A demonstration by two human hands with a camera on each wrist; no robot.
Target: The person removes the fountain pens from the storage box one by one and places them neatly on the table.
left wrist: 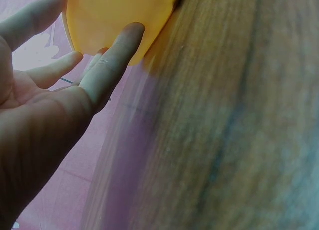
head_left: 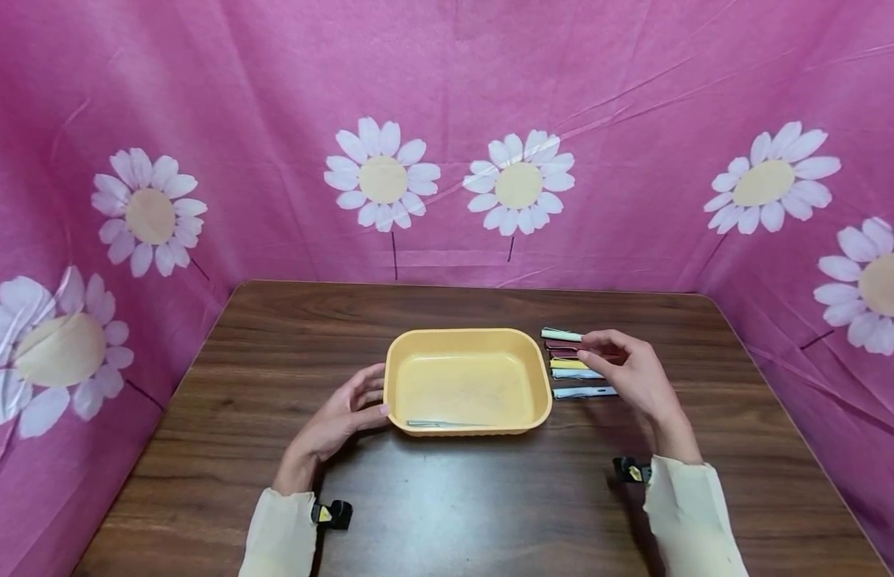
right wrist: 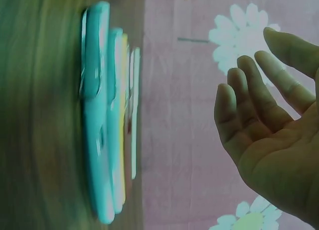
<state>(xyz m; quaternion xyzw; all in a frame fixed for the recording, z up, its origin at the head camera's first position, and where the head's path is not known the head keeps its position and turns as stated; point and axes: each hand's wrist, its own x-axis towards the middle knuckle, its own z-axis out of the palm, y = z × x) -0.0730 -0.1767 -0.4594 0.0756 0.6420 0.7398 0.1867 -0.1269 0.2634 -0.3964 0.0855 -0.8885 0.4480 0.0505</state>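
Observation:
A yellow plastic tray (head_left: 461, 385) stands in the middle of the table, with a slim pale pen-like stick (head_left: 440, 423) lying along its front inner edge. My left hand (head_left: 342, 413) touches the tray's left side, thumb near the front corner and fingers spread along the wall (left wrist: 114, 21). To the right of the tray lie several pens side by side: a whitish one (head_left: 560, 335), dark red, yellow (head_left: 565, 364) and pale blue ones (head_left: 582, 393). Over their right ends hovers my right hand (head_left: 634, 373), fingers loosely bent; the right wrist view shows its palm (right wrist: 279, 150) holding nothing.
The brown wooden table (head_left: 432, 505) has a pink curtain (head_left: 447, 80) with white daisies behind it and on both sides. Black wrist straps (head_left: 333, 514) sit at both cream sleeves (head_left: 688, 505).

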